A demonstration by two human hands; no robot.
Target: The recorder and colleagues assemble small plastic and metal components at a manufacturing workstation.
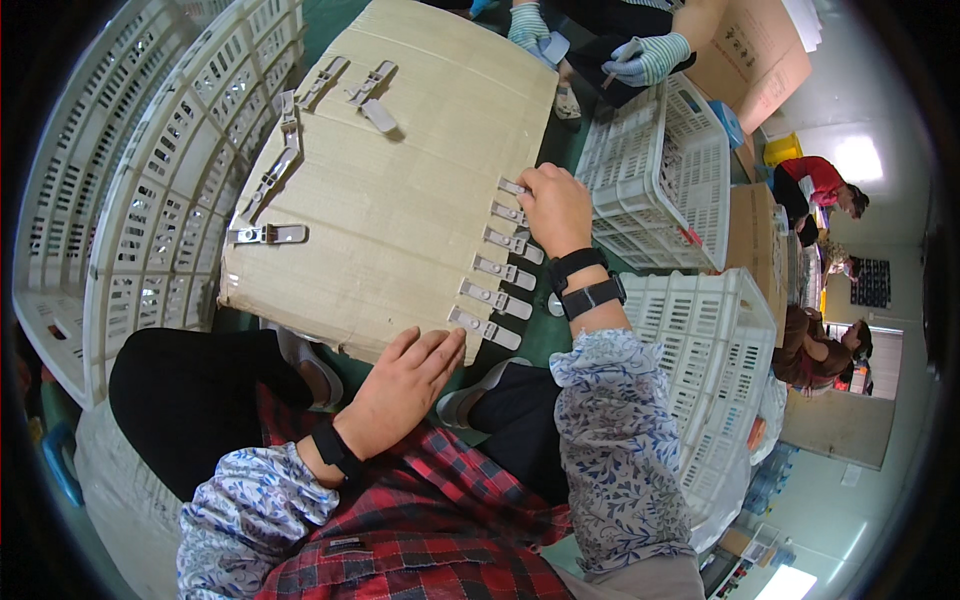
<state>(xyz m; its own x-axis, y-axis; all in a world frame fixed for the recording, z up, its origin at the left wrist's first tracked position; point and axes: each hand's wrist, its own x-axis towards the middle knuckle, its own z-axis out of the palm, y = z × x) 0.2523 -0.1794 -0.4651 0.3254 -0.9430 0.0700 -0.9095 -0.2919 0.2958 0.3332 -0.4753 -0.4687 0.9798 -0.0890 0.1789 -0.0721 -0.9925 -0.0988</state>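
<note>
A sheet of tan cardboard (400, 170) lies in front of me with small grey hinged metal clips on it. Several of them stand in a row along its right edge, their ends sticking out past it, such as this clip (485, 328) at the near end. My right hand (558, 208) is closed at the far end of that row, fingertips on the last clip (512, 187); the hand hides part of it. On the near edge rests my left hand (405, 385), fingers stretched out flat beside the nearest clip, holding nothing. More loose clips (268, 234) are scattered on the left side.
White plastic crates stand on the left (180, 170) and on the right (650, 180), with another crate (700, 370) nearer me. Across the cardboard, a person's striped gloved hands (648, 60) are at work. Cardboard boxes (755, 240) and other people are farther right.
</note>
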